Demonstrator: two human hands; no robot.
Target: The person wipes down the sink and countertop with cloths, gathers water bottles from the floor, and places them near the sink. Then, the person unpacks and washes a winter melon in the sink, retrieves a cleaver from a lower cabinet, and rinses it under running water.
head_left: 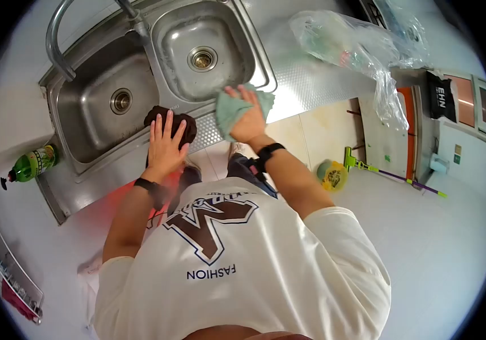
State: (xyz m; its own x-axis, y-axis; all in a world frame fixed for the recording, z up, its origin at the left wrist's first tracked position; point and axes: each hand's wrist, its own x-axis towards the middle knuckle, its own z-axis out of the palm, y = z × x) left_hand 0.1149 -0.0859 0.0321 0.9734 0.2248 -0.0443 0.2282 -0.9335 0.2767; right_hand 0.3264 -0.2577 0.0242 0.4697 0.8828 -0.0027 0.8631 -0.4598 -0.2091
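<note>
My left hand lies flat, fingers spread, over a dark brown cloth bunched on the front rim of the sink. To its right, my right hand presses a light green cloth against the counter edge by the right basin's near corner. Fingertips show over the green fabric; my right thumb is hidden. Both hands are at the front of the steel double sink, and each wrist wears a dark band.
A curved faucet arches over the left basin. At left stands a green pump bottle. Clear plastic bags lie on the right counter. On the floor side are a yellow bin and a green-and-purple long-handled tool.
</note>
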